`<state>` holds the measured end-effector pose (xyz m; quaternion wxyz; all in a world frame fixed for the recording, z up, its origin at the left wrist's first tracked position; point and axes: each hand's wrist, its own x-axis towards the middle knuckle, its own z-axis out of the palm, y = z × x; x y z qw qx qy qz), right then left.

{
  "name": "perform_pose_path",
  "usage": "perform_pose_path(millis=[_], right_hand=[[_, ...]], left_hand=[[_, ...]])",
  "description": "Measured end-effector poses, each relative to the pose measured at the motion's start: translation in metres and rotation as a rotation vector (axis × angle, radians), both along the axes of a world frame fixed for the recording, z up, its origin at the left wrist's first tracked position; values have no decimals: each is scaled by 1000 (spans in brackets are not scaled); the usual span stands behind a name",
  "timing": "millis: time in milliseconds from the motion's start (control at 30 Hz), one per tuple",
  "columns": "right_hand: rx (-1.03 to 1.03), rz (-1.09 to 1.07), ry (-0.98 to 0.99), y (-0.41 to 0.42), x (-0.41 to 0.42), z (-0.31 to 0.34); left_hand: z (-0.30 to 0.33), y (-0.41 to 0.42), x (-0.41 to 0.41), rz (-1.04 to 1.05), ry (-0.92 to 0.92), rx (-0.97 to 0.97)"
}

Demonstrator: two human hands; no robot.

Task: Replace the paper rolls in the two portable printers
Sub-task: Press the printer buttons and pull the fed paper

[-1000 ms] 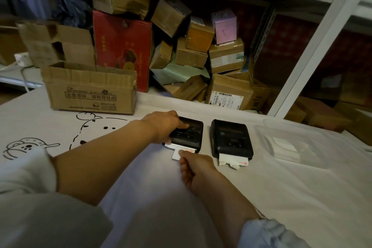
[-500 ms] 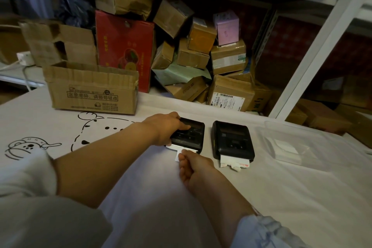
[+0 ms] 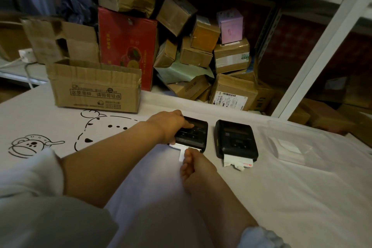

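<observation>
Two black portable printers lie side by side on the white table. My left hand (image 3: 171, 125) grips the left printer (image 3: 194, 134) from its left side, thumb across the top. A white paper strip (image 3: 182, 153) sticks out of that printer's front slot, and my right hand (image 3: 196, 167) pinches its end. The right printer (image 3: 235, 139) lies untouched, with a crumpled white strip (image 3: 238, 161) bearing a red mark hanging from its front.
A clear plastic tray (image 3: 322, 147) holding white paper rolls (image 3: 287, 148) sits right of the printers. An open cardboard box (image 3: 94, 86) stands at the back left. Stacked parcels (image 3: 201, 50) and a white shelf post (image 3: 322, 46) fill the background beyond the table's far edge.
My right hand has stayed pinching the paper at the left printer's slot, shifting only slightly. My left hand keeps its hold on that printer.
</observation>
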<state>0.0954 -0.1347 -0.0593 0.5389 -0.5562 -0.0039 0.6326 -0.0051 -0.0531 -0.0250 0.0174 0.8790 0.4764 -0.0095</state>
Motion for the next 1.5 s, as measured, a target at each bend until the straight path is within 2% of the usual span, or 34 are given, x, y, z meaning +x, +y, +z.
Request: perform_pose_path(millis=[701, 1067, 1168, 1268, 1334, 1401, 1501], right_hand=[[-89, 89, -244, 4, 1, 5], [-23, 26, -359, -16, 11, 5], [107, -34, -578, -17, 30, 4], [257, -88, -992, -8, 58, 11], [233, -74, -1287, 1, 77, 16], [121, 83, -1489, 9, 92, 17], [-26, 374, -1550, 16, 103, 13]], left_hand=[[3, -4, 6, 48, -28, -20], [0, -7, 14, 85, -59, 7], [1, -8, 14, 91, -61, -9], [-1, -8, 14, 95, -51, -14], [-1, -8, 15, 99, -46, -13], [-2, -7, 15, 105, -35, -13], [-6, -5, 18, 124, -36, -5]])
